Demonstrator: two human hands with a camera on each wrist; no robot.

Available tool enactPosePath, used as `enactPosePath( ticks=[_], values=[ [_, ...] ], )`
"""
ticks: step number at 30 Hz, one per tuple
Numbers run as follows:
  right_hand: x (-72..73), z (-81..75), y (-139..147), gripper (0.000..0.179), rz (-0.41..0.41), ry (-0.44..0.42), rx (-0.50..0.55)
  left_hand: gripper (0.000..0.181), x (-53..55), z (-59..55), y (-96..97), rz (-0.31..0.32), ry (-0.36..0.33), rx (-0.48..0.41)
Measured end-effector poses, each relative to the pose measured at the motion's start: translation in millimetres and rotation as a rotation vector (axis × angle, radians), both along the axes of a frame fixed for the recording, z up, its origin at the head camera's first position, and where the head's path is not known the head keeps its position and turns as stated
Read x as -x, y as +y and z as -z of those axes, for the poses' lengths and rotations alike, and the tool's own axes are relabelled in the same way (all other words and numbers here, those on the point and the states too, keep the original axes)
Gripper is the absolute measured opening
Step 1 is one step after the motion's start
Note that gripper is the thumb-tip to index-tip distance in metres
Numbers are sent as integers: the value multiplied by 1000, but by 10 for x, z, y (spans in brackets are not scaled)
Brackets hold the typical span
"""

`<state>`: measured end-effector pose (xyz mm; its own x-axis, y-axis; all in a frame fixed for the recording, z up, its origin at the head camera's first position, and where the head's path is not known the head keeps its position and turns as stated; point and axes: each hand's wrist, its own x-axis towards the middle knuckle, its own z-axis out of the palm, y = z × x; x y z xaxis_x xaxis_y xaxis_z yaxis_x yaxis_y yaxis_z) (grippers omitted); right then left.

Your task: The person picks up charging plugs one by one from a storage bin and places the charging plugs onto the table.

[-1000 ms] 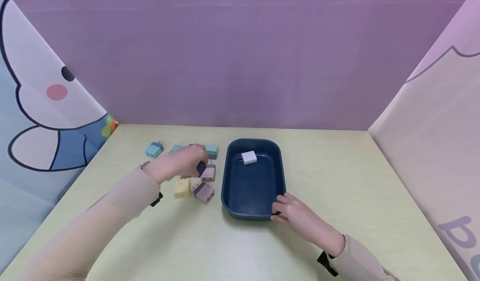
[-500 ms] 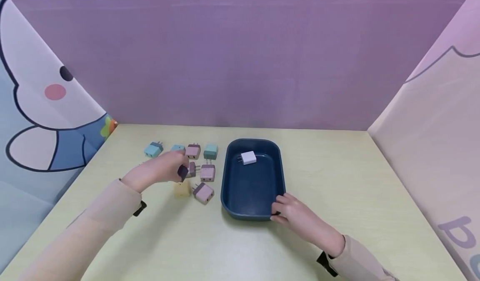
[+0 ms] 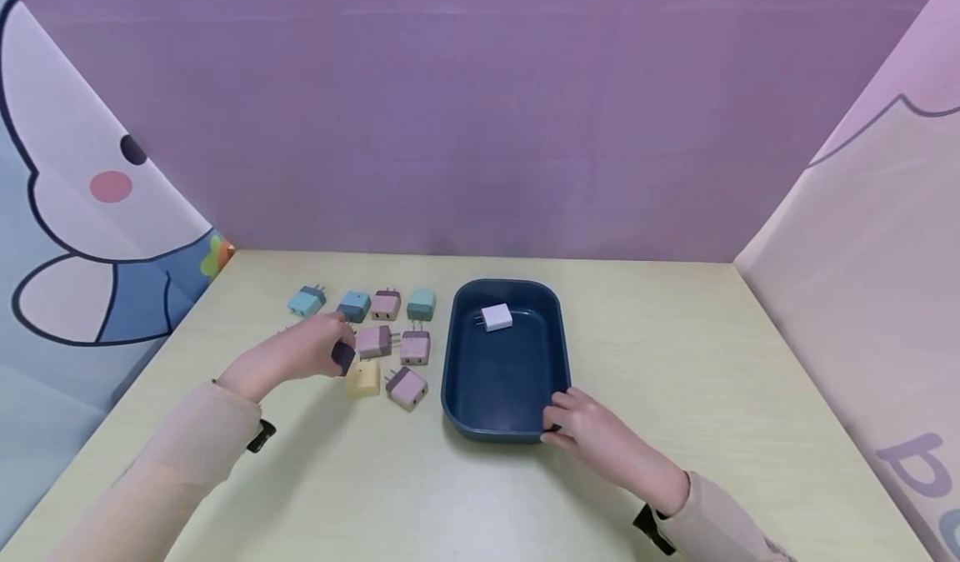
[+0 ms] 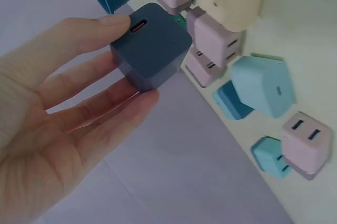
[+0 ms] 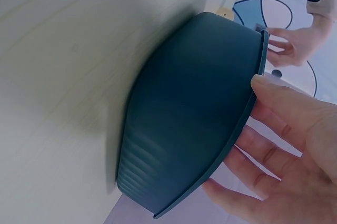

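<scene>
Between the thumb and fingers of my left hand (image 3: 296,353) is a dark navy charger plug (image 4: 152,48), a rounded cube with a port slot on top. In the head view this hand is over the left side of the charger group, close to a yellow charger (image 3: 363,378) and a pink charger (image 3: 373,343). My right hand (image 3: 592,433) grips the near right corner of a dark blue plastic bin (image 3: 506,391); the right wrist view shows the thumb and fingers at its rim. Inside the bin, towards its far end, lies a white charger (image 3: 497,318) with prongs pointing left.
Left of the bin, several chargers lie on the pale table (image 3: 675,353). Among them are a light blue one (image 3: 307,301), a blue one (image 3: 354,306), a teal one (image 3: 422,304) and a tilted pink one (image 3: 407,388). A purple cloth backdrop (image 3: 480,128) closes off the far edge.
My left hand has moved left and slightly nearer with the navy charger, uncovering pink and blue chargers behind it. The right hand and the bin have stayed put.
</scene>
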<state>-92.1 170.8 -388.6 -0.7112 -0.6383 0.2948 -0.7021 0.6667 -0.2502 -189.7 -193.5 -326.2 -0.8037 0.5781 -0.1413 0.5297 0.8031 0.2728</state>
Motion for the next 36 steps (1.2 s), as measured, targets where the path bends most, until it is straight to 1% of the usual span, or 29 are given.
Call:
enactPosePath(
  ticks=[5,8,12,15,20,25,27,32,36],
  values=[
    [-4,-4,-3,13,2,-8,4,29,-50,80,-101,-60,-8,5],
    [-5,-10,-5,13,5,-14,1,28,-60,152,-160,-83,16,27],
    [-7,-19,-6,13,4,-12,-2,27,-64,232,-217,-86,50,43],
    [-11,-20,-5,13,3,-6,2,28,-53,287,-245,-83,46,39],
    [-12,-14,-5,13,0,-3,2,30,-28,380,-285,-94,19,32],
    [-12,-9,-4,13,-1,4,3,30,-1,459,-317,-86,47,36],
    [-13,-6,-3,13,0,11,6,29,12,484,-324,-92,39,38],
    [-9,-2,-5,13,-4,18,11,29,42,535,-326,-119,-32,43],
    [-7,4,-3,13,-6,21,11,29,58,573,-332,-126,-57,48]
  ],
)
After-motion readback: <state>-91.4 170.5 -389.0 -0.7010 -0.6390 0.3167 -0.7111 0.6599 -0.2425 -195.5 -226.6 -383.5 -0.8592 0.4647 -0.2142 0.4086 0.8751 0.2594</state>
